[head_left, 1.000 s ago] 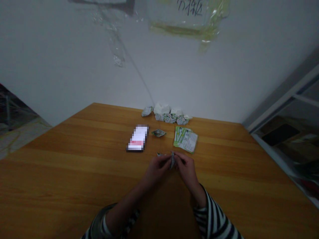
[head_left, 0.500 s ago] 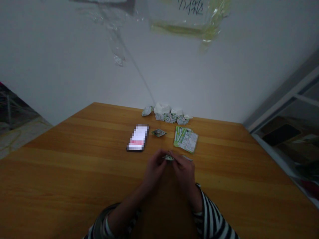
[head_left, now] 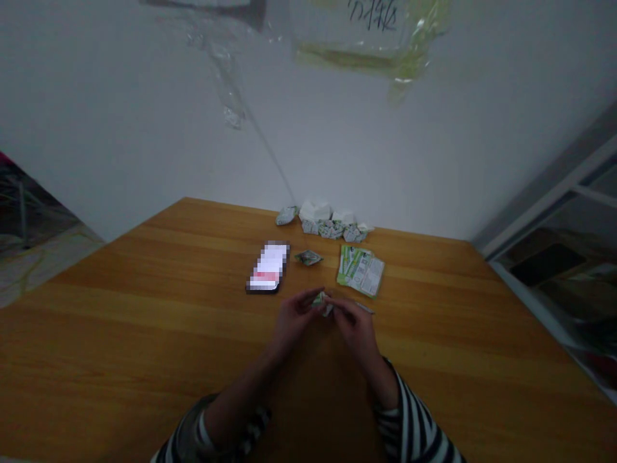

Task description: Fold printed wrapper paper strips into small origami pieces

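Note:
Between my two hands is a small piece of folded paper (head_left: 317,299), white and green with print on it. My left hand (head_left: 292,319) pinches it from the left, and my right hand (head_left: 355,326) grips it from the right, fingertips close together. The fingers cover much of its shape. Just beyond lies a small folded paper piece (head_left: 309,258) with pointed ends. Flat green-and-white printed sheets (head_left: 362,271) lie to the right of it. A thin pale object (head_left: 365,308) shows partly behind my right hand.
A phone (head_left: 268,267) with a lit, blurred screen lies left of the folded piece. Along the table's (head_left: 144,308) back edge, by the wall, stand several crumpled or folded white printed paper pieces (head_left: 331,225) and a separate one (head_left: 286,215). A shelf frame (head_left: 573,186) stands at right.
The paper in my hands has been turned and shows more of its face. My left hand has shifted slightly left with its fingers more extended. The things on the table stay put.

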The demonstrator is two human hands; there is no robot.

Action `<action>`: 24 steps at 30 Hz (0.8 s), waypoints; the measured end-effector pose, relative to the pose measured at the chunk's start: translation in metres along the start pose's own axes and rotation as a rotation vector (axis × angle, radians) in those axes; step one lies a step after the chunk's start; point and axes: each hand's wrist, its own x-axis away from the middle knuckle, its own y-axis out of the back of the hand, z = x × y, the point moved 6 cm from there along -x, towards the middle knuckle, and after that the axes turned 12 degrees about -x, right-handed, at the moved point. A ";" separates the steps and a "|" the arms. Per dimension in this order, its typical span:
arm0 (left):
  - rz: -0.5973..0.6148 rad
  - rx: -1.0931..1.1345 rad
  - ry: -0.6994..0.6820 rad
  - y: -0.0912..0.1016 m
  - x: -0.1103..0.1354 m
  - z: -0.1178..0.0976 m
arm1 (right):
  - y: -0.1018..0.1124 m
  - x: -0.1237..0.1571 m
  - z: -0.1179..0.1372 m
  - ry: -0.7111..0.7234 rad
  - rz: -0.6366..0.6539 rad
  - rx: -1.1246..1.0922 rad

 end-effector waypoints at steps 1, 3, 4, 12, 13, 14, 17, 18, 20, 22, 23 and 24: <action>-0.022 -0.037 -0.012 0.002 0.000 -0.001 | -0.001 0.000 -0.003 -0.044 0.003 -0.061; -0.049 -0.127 -0.043 0.003 0.001 -0.003 | -0.002 -0.001 -0.012 -0.123 -0.040 -0.135; -0.056 -0.167 -0.058 0.002 0.003 -0.004 | -0.001 0.000 -0.017 -0.155 -0.072 -0.142; -0.054 -0.422 -0.178 -0.003 0.007 -0.006 | 0.007 0.000 -0.013 -0.135 -0.140 0.093; -0.037 -0.479 -0.199 -0.003 0.007 -0.008 | 0.007 0.000 -0.009 -0.109 -0.105 0.163; -0.020 -0.526 -0.219 -0.004 0.007 -0.009 | 0.005 -0.001 -0.005 -0.088 -0.064 0.226; -0.018 -0.587 -0.275 -0.004 0.009 -0.016 | 0.001 -0.001 -0.001 -0.064 0.015 0.289; -0.031 -0.593 -0.294 -0.004 0.011 -0.019 | 0.000 -0.001 -0.001 -0.071 0.018 0.267; -0.049 -0.604 -0.321 -0.005 0.013 -0.022 | -0.001 -0.001 -0.004 -0.091 0.000 0.203; -0.042 -0.626 -0.330 -0.008 0.014 -0.023 | 0.000 -0.001 -0.008 -0.105 -0.028 0.155; -0.039 -0.639 -0.329 -0.009 0.013 -0.022 | 0.000 0.000 -0.009 -0.107 -0.044 0.141; -0.042 -0.649 -0.327 -0.009 0.013 -0.022 | 0.000 0.000 -0.011 -0.109 -0.058 0.130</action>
